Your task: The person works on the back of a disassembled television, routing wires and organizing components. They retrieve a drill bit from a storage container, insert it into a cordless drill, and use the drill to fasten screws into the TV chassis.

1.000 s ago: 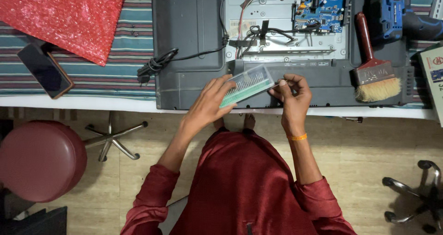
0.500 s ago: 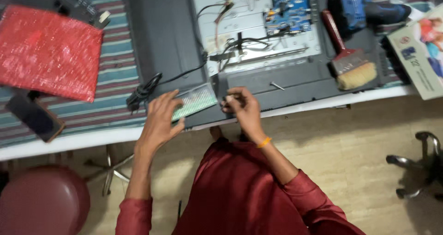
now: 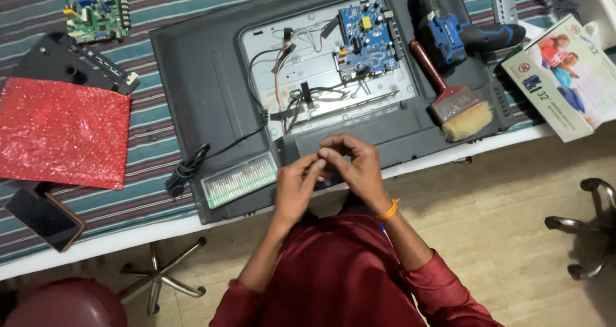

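— Where are the hands?
— The left hand point(image 3: 296, 187) and right hand point(image 3: 354, 163) meet fingertip to fingertip, pinching something too small to tell.
— And the clear bit case point(image 3: 239, 180)?
— Just left of the left hand, long axis running left-right, on the television back point(image 3: 192, 77).

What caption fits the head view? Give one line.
Left hand and right hand meet fingertip to fingertip over an opened television back.

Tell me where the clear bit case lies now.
In the head view, the clear bit case lies on the television's back panel, near its front edge, just left of the left hand, beside the coiled black cable.
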